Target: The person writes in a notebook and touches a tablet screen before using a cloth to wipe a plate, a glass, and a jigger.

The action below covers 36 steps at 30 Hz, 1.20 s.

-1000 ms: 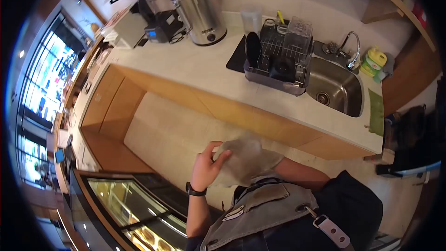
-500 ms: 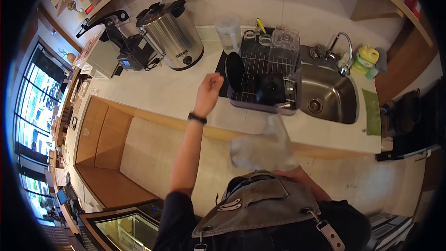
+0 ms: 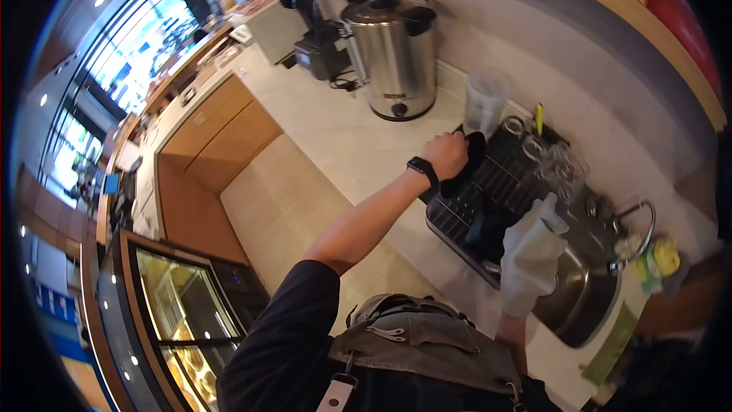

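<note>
My left hand (image 3: 444,156), with a dark watch on its wrist, is closed at the edge of a black round dish (image 3: 474,154) that stands upright at the left end of the dish rack (image 3: 465,238). A pale grey cloth (image 3: 528,263) drapes over my right hand, hiding its fingers; only the right wrist (image 3: 513,329) shows below. This cloth hangs in front of the rack and the left part of the sink. Behind it, a black item (image 3: 486,225) lies partly covered in the rack.
Behind the rack stand a clear pitcher (image 3: 486,99) and clear containers (image 3: 563,170). A steel urn (image 3: 396,57) is on the counter to the left. At right are the sink (image 3: 583,290), faucet (image 3: 650,221), yellow bottle (image 3: 662,255) and green cloth (image 3: 610,347).
My left hand has reached forward to the black dish and closed at its edge. My right hand has raised the cloth toward the rack and sink. The view has turned left.
</note>
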Available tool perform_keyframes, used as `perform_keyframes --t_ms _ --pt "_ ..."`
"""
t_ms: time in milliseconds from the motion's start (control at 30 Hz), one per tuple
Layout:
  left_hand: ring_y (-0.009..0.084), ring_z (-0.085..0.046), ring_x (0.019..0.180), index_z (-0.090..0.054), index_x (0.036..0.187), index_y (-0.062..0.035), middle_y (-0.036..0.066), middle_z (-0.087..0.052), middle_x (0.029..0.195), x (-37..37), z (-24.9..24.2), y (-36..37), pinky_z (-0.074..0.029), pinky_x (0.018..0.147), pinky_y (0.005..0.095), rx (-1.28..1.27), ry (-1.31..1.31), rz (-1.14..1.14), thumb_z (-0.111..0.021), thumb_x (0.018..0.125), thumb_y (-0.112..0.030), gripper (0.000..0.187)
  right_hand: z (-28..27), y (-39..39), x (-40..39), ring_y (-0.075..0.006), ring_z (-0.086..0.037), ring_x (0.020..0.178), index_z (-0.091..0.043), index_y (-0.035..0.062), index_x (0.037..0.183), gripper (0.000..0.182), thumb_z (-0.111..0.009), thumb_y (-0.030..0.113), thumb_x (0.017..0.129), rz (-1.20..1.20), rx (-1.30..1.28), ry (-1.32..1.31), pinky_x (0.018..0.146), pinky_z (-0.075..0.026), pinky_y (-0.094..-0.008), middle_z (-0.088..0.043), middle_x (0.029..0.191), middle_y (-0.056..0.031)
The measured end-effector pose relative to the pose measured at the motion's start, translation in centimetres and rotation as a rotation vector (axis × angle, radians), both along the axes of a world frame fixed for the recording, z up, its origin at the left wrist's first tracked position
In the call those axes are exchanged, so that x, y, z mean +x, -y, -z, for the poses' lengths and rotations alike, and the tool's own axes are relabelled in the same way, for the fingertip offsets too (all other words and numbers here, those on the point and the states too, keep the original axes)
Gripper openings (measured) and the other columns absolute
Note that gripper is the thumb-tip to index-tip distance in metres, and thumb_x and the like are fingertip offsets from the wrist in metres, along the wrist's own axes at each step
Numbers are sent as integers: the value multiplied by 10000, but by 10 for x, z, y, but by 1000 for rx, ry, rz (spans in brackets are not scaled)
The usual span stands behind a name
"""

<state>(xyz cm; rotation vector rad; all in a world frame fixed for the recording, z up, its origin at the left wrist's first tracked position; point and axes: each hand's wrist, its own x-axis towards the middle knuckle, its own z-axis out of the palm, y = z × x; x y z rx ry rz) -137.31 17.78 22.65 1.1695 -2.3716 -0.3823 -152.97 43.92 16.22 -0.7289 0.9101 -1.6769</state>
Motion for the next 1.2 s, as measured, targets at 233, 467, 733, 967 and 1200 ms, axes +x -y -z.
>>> perform_keyframes --t_ms 233,467,733,967,1200 --pt "488 -638 834 -586 1138 39 297 -660 850 43 -60 -74 -498 716 537 160 -611 -44 -530 1024 -245 311 -30 149 74 -206 -650 1021 -619 26 1193 320 -528 266 1002 -35 -278 -98 838 -549 -332 -648 1136 -112" --pt "430 -671 807 -608 1204 13 271 -668 859 112 -44 -91 -517 693 445 3 -746 -234 -530 1035 -231 307 -46 186 160 -215 -658 1004 -619 27 1185 318 -509 273 1016 -65 -394 -242 835 -556 -337 -655 1112 -115" --pt "308 -617 611 -650 1090 2 221 -596 703 219 -86 -102 -486 606 376 -105 -874 -311 -577 1019 -236 259 -95 246 171 -226 -668 985 -620 29 1175 319 -487 281 1031 -123 -443 -40 830 -563 -343 -663 1086 -117" --pt "125 -490 658 -638 1055 21 128 -578 724 266 -74 -94 -456 634 295 -185 -1331 -424 -575 1040 -241 270 -78 210 282 -235 -676 968 -620 30 1166 324 -468 288 1044 -56 -454 -218 827 -570 -349 -670 1062 -120" --pt "61 -486 687 -699 1050 34 32 -642 766 359 -123 -90 -425 597 263 48 -1127 -157 -648 1007 -220 263 -92 236 284 -245 -685 951 -621 31 1157 331 -448 296 1058 -105 -457 84 823 -577 -354 -677 1039 -122"
